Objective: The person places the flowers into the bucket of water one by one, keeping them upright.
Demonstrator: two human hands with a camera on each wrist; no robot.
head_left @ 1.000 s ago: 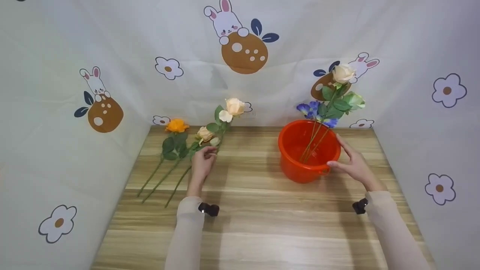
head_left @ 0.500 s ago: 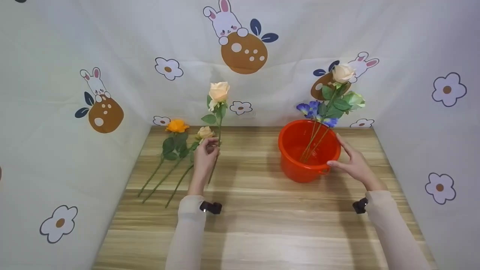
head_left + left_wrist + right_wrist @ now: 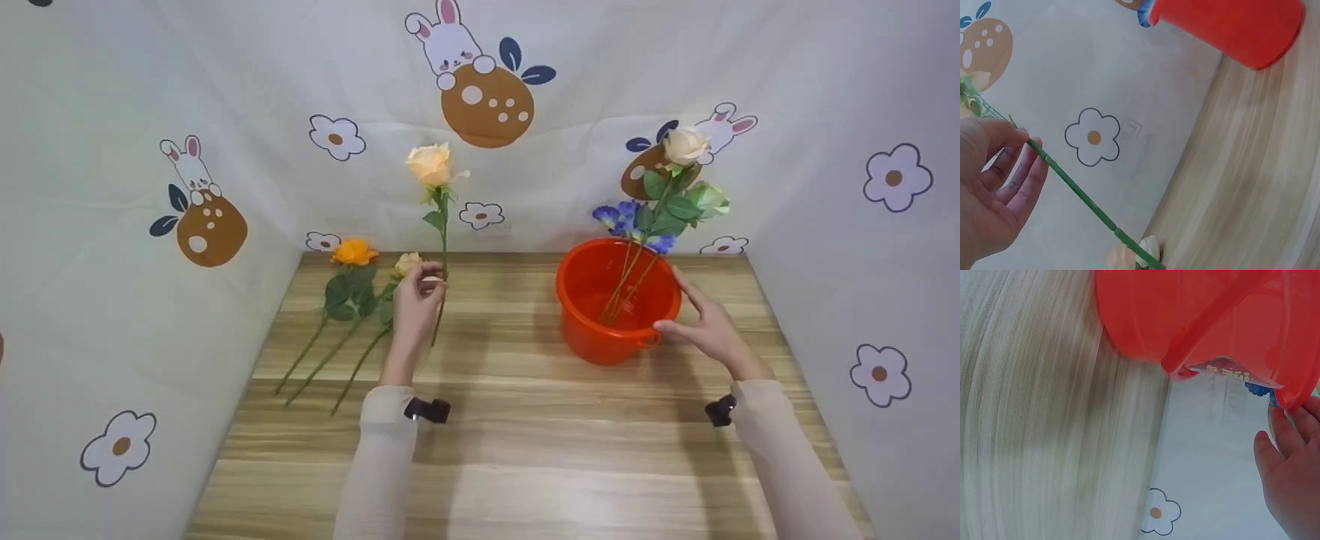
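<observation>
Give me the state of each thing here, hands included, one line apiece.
Red bucket, upright, flowers standing in it
Bucket handle, swung down outside
Cream rose, leaning in the bucket
Pale green rose, leaning alongside
Blue flowers, at the bucket's far rim
Upright peach rose, pinched by its stem
Left hand, pinching that stem
Right hand, spread, touching the bucket
Orange flower, lying on the table
Other peach rose, partly hidden

Screened-off nook: bunny-print cloth round wood-grain table.
</observation>
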